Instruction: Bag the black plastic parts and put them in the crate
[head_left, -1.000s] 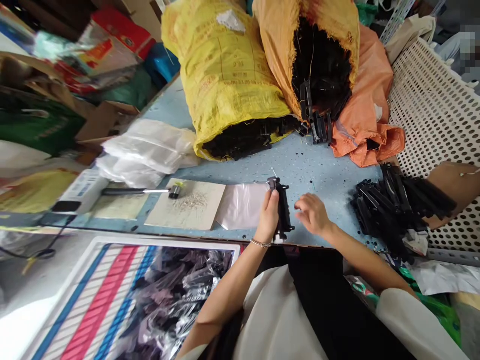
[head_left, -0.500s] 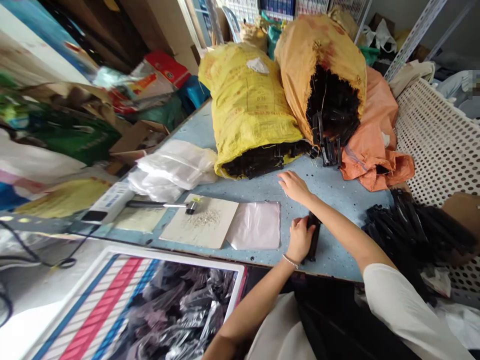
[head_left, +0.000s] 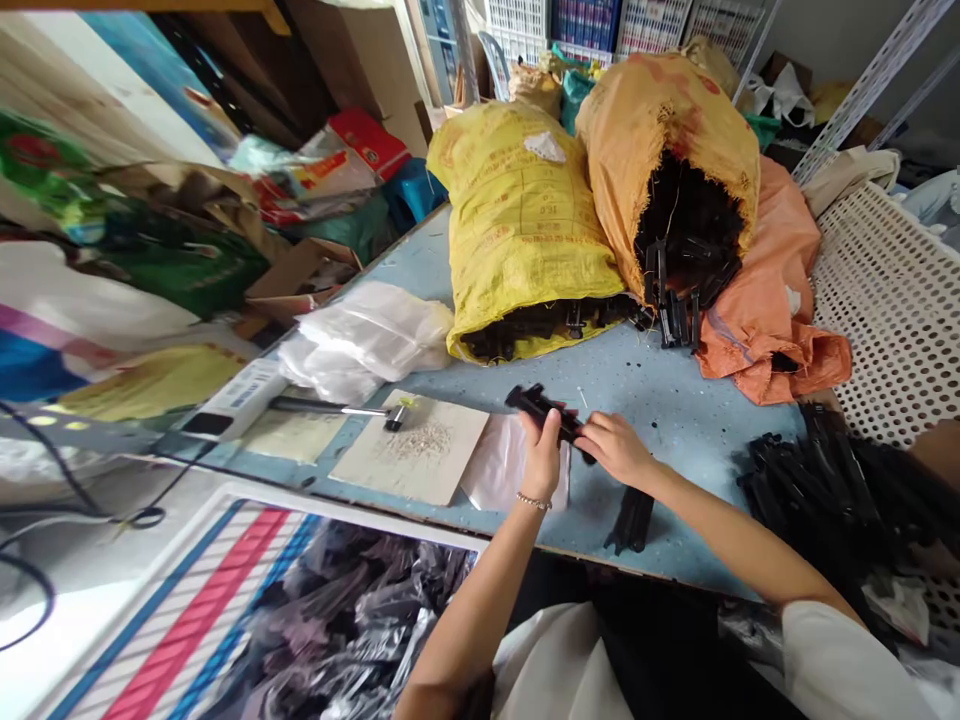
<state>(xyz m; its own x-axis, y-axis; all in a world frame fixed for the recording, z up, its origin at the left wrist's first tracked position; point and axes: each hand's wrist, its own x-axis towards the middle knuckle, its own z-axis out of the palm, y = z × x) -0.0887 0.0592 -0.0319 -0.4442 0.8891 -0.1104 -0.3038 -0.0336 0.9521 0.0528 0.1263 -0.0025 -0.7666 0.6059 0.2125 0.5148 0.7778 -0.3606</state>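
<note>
My left hand [head_left: 543,455] is closed round a bundle of long black plastic parts [head_left: 536,402], lifted over the blue table. At the bundle's right end, my right hand [head_left: 611,447] grips it with its fingers. Beneath the hands lies a flat clear plastic bag [head_left: 496,465], partly covered by the left hand. A second small group of black parts [head_left: 631,518] rests near the table's front edge, just below my right wrist. To the left is a beige board [head_left: 420,470] with small bits scattered on it and a hammer [head_left: 394,415] lying across its upper corner.
Yellow sack [head_left: 525,220] and orange sack [head_left: 611,130], both full of black parts, stand at the back. A black parts pile [head_left: 832,490] is on the right. Clear bags [head_left: 367,335] lie at the left. A crate [head_left: 195,600] of bagged parts sits below the front edge.
My left hand has risen and moved left, now with a bundle of black parts. My right hand has come down from near the yellow sack and taken hold of the same bundle.
</note>
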